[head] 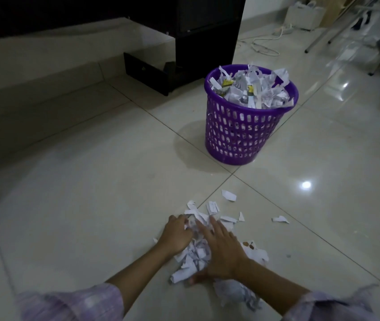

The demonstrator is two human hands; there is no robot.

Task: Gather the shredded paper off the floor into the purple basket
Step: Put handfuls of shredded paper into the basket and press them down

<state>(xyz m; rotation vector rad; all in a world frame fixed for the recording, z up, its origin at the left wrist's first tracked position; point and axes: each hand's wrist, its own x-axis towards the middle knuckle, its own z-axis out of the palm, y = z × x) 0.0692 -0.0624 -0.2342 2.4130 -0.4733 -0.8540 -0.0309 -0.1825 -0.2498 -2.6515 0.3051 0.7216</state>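
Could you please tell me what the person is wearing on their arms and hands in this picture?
Both hands, the left hand and the right hand, are bare, with no gloves. Each arm wears a loose pale lilac sleeve with a faint woven pattern, pushed up so the forearms are uncovered.

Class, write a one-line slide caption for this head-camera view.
Both hands, left and right, rake a shredded paper pile on the tiled floor; the purple basket already brims.

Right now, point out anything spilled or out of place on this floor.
Shredded white paper lies heaped on the glossy tiled floor under both hands, with stray scraps scattered toward the purple plastic lattice basket, which is filled above its rim. A white cable trails loose behind.
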